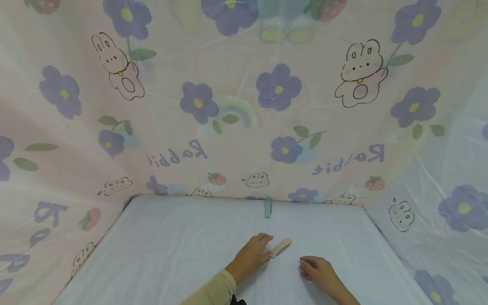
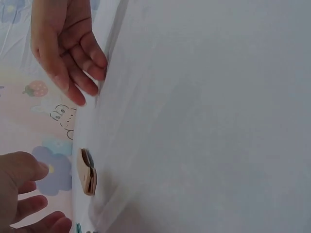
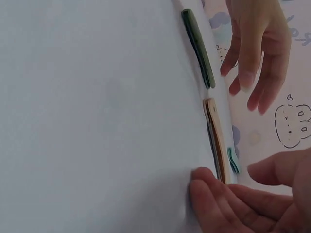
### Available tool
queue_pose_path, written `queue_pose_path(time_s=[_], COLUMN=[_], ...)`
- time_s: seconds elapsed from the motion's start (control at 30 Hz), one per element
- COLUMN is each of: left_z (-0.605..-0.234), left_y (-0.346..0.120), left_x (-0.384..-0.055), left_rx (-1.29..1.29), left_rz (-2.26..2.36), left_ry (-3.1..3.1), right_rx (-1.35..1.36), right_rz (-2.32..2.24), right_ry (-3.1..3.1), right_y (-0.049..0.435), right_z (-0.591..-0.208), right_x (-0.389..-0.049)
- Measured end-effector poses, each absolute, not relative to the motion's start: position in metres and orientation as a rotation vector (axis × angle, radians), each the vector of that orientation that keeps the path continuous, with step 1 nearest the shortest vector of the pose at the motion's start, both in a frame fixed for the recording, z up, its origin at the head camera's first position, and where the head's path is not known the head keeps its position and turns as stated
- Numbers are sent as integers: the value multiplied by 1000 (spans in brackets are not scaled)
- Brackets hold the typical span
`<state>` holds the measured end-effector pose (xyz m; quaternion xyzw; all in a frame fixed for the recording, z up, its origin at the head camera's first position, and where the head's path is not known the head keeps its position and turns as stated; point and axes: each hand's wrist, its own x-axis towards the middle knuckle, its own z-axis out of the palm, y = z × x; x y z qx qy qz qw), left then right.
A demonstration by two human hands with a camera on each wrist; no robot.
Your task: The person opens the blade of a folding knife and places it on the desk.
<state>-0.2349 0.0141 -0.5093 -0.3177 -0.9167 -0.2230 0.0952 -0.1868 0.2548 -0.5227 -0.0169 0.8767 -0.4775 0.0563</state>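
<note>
A slim beige folded tool (image 1: pixel 281 247), with rounded ends and a dark strip along its slot, lies on the white-covered surface between the two hands. My left hand (image 1: pixel 251 256) hovers just left of it, thumb close to its near end and fingers loosely bent around nothing. To the right, my right hand (image 1: pixel 318 271) hangs low with relaxed fingers, holding nothing. In the right wrist view the beige tool (image 3: pixel 214 136) lies beyond my right fingertips, with a dark green slim piece (image 3: pixel 198 48) past it, near the left hand (image 3: pixel 260 48).
A teal slim piece (image 1: pixel 268 207) lies at the far edge of the white surface (image 1: pixel 171 237). Printed curtains (image 1: pixel 236 127) with flowers and rabbits rise behind the surface and along both sides.
</note>
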Motion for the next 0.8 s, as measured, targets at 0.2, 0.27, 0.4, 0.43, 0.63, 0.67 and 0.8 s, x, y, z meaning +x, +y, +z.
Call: queue_pose_path(time_s=[0.2,0.27,0.4,0.43,0.63,0.67,0.8], left_z=[-515,-517,-519,-519,-524,-524,-526], left_y=[27,31,37,38,43,43,46], left_x=[-239,-240,-241,-242,-242,-242,-242], left_rx=[-892,-881,-863,-858,-819,-815,-814], left_rz=[-716,-735,-749,-746,-690,-675,-620], left_ry=[-2785,-2795,-2825,-2834,-2847,-2846,-2829], right_rx=[54,98,127,133,129,126,117], right_rz=[-1662,-1745,-1875,-1904,-2037,-2053,-2121], right_ry=[2483,2384,2194,2148,1932,1909,1826], right_y=[240,237,231,230,226,225,225], right_z=[-524,-524,-523,-522,-522,-522,-524], right_x=[-194,-196,-199,-199,-202,-203,-207])
